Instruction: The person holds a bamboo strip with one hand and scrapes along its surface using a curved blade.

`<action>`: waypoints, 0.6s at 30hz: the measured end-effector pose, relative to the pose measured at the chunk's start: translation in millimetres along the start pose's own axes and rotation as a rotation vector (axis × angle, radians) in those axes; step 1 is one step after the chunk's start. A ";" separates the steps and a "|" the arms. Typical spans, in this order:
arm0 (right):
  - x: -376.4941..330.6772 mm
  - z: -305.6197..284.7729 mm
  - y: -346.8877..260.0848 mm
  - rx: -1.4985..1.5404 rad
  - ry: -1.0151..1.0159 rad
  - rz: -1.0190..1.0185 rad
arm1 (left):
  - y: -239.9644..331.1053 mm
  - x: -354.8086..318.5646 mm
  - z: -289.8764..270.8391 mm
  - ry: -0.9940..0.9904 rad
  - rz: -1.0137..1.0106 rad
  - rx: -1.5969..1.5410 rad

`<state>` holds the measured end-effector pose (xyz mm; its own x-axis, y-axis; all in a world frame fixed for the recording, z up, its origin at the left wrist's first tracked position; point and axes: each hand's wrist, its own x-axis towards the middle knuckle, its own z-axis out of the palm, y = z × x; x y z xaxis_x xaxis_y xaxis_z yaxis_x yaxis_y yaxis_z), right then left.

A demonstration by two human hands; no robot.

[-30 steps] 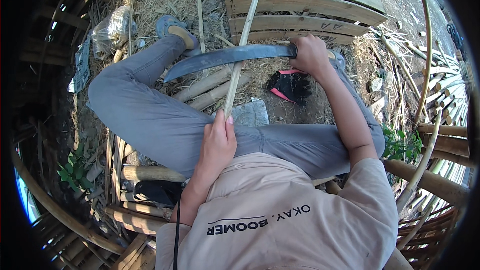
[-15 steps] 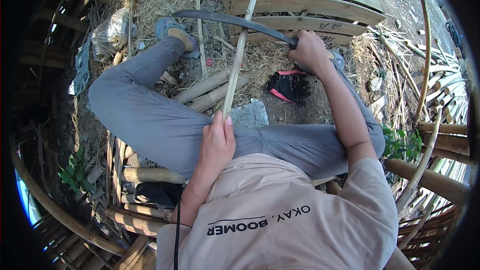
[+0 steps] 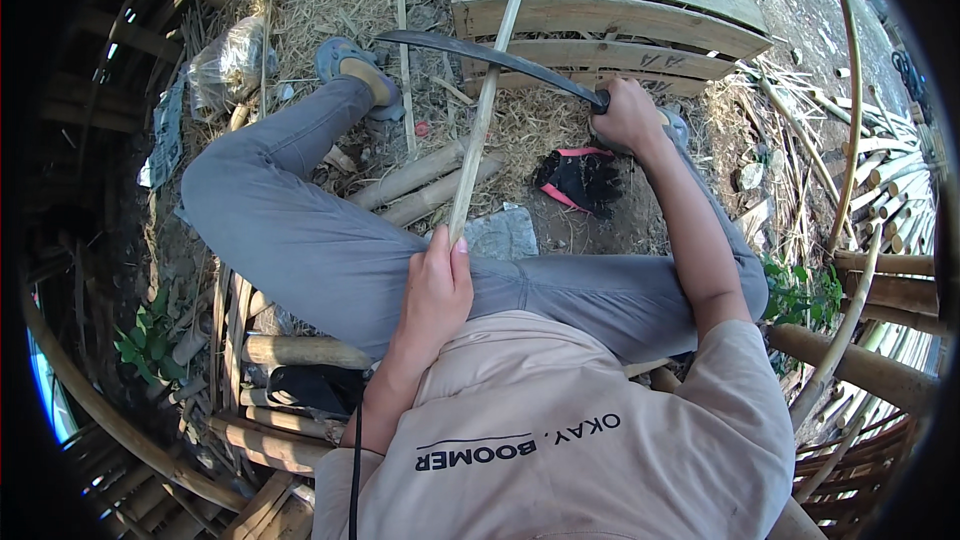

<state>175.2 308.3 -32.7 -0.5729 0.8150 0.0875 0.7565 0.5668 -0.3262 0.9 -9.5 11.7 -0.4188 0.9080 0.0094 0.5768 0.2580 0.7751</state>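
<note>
Head view: left hand (image 3: 436,285) closed round near end of one bamboo strip (image 3: 482,115), which runs up over the wooden pallet (image 3: 600,0). Right hand (image 3: 628,115) gripping one curved machete (image 3: 490,58), blade crossing the strip. I'd judge the strip light, stiff, splintery; hold the low end. Two bamboo poles (image 3: 425,185) on the ground.

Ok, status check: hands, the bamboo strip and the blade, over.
Left hand grips bamboo strip at near end. Right hand grips long curved blade, laid across the strip. Black-and-pink glove on ground beside, not in the way.
</note>
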 end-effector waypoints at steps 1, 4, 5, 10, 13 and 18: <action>-0.9 -3.2 -1.0 -0.002 0.000 -0.007 | -0.9 -0.3 -0.4 0.006 -0.002 -0.002; -14.3 -19.4 -10.6 0.037 0.079 -0.029 | -3.9 -1.5 -1.9 -0.001 -0.024 -0.011; -18.3 -19.9 -13.7 0.034 0.077 -0.034 | -3.8 -2.0 -2.2 -0.003 -0.026 0.007; -32.2 -15.9 -29.7 -0.080 0.024 -0.218 | 0.2 0.3 -5.3 -0.087 -0.131 -0.073; -34.2 -17.8 -42.1 -0.089 0.008 -0.191 | -4.3 -1.6 -2.7 -0.045 -0.078 -0.014; -21.7 4.4 -37.1 -0.056 -0.020 -0.119 | -2.6 -1.6 -0.8 -0.034 -0.065 0.085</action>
<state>158.1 269.0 -26.7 -0.6658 0.7390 0.1033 0.6985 0.6659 -0.2620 -0.5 -11.9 10.2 -0.4343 0.8987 -0.0613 0.6074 0.3425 0.7168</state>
